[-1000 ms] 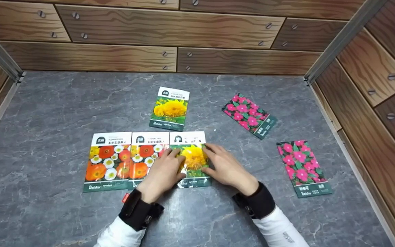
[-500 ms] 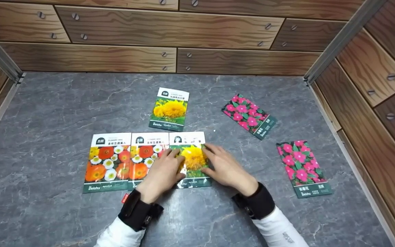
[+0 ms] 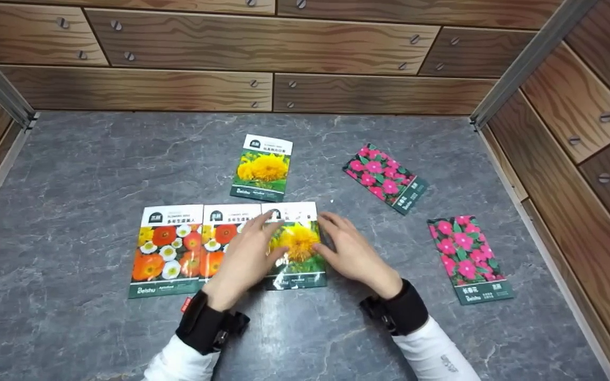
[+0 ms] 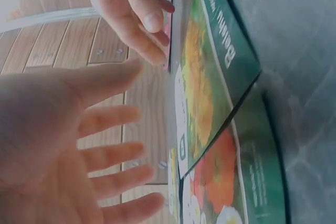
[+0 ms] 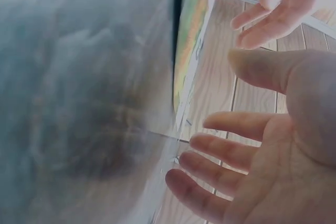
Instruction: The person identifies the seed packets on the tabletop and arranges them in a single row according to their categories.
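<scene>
Three flower seed packets lie side by side in a row. Two show orange and white poppies, the left packet (image 3: 166,251) and the middle packet (image 3: 225,230). The right one, a yellow-flower packet (image 3: 299,243), has its edge against the middle one. My left hand (image 3: 247,254) is over the seam between the middle and yellow packets, covering part of both. Its fingers (image 4: 113,158) are extended and spread, holding nothing. Beside the yellow packet's right edge is my right hand (image 3: 355,251), fingers (image 5: 226,150) loosely straight. Whether its fingertips touch the edge, I cannot tell.
Behind the row lies another yellow-flower packet (image 3: 262,169). Two pink-flower packets rest to the right, one tilted packet (image 3: 384,177) and one nearer packet (image 3: 469,259). Wood-patterned walls (image 3: 262,42) enclose the grey marbled surface (image 3: 82,169). A small red tag (image 3: 186,305) shows by the left wristband.
My left hand has lifted its fingers and shifted slightly up and left. The right hand has moved a little away from the yellow packet. The packets stay where they were.
</scene>
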